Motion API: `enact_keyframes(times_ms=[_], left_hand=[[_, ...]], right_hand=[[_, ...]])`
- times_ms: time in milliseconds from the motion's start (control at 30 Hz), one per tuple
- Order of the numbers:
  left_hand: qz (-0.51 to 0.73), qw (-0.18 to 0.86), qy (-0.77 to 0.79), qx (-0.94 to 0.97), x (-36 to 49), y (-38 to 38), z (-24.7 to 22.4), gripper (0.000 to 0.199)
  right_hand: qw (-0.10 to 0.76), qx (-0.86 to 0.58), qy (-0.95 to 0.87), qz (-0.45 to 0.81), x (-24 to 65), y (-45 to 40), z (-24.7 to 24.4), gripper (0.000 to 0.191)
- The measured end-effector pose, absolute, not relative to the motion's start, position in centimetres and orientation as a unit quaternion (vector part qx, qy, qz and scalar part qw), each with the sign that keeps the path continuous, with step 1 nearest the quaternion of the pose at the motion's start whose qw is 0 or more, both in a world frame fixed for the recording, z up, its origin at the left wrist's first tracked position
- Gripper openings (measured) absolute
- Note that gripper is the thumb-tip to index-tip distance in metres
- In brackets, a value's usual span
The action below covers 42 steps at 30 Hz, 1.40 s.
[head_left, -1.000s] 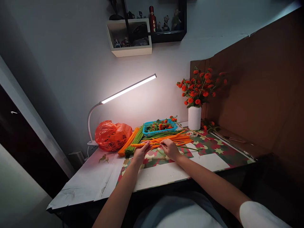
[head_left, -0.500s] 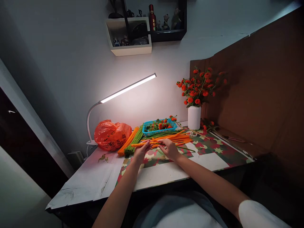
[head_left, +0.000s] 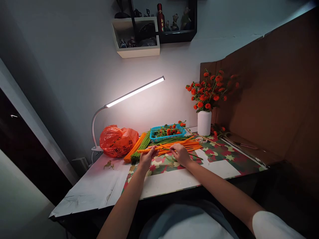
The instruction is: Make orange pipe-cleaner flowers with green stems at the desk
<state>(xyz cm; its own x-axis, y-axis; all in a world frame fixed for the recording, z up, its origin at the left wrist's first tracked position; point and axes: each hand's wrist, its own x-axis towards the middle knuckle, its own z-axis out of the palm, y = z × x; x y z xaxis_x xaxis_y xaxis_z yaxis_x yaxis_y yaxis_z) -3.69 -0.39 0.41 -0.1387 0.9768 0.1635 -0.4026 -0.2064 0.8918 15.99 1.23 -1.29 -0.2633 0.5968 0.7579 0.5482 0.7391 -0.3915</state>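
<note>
- While the head view shows your left hand (head_left: 146, 159) in front of the blue basket (head_left: 171, 136), its thumb and fingers are pinched closed on an orange coiled piece (head_left: 143, 151), whose free end points leftward.
- Your right hand (head_left: 181, 155), also in front of the basket, has its fingertips nearly together on a thin green stem (head_left: 196, 156); whether they pinch an orange strand too, you cannot tell.
- Holding the piece from both sides probably steadies it and leaves the short span between your hands in sight, under the desk lamp (head_left: 136, 91).
- Loose orange strands (head_left: 195, 146) lie just in front of the basket, likely for easy reach; the orange bundle (head_left: 132, 152) and green bundle (head_left: 142, 148) sit to its left, beside the red bag (head_left: 117, 142).
- Right of the basket stands the white vase (head_left: 204, 123), with tape rolls (head_left: 199, 139) before it, near the stem's side; sweeping wide there could catch them.
- Your freest room is toward you from the basket, over the white sheet (head_left: 171, 182), up to the table's front edge.
</note>
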Motion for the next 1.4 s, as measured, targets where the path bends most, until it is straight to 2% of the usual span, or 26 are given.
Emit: enact_keyframes(times_ms=[267,400,633,833,1000,1133,1400], left_hand=[[0.634,0.503,0.382,0.447,-3.7,-0.3,0.1,0.046],[0.625,0.504,0.378,0.461,-3.7,-0.3,-0.1,0.046],[0.623,0.534,0.357,0.446,-3.6,-0.4,0.0,0.032],[0.65,0.622,0.289,0.328,-3.9,-0.3,0.8,0.018],[0.701,0.632,0.233,0.236,-4.2,-0.7,1.5,0.034],[0.685,0.678,0.126,0.236,-4.3,-1.4,1.7,0.048],[0.704,0.674,0.083,0.206,-4.7,-1.5,1.6,0.053]], right_hand=[[0.475,-0.372,-0.797,0.015,16.3,1.8,-1.6,0.012],[0.467,-0.372,-0.802,0.01,16.3,1.7,-1.8,0.012],[0.476,-0.374,-0.796,0.025,16.0,1.6,-1.7,0.011],[0.494,-0.377,-0.778,0.093,15.5,1.8,-1.9,0.01],[0.47,-0.345,-0.809,0.068,15.3,1.5,-2.2,0.008],[0.448,-0.332,-0.828,0.057,14.9,0.9,-2.1,0.007],[0.403,-0.358,-0.84,0.058,13.7,-0.6,-1.7,0.007]])
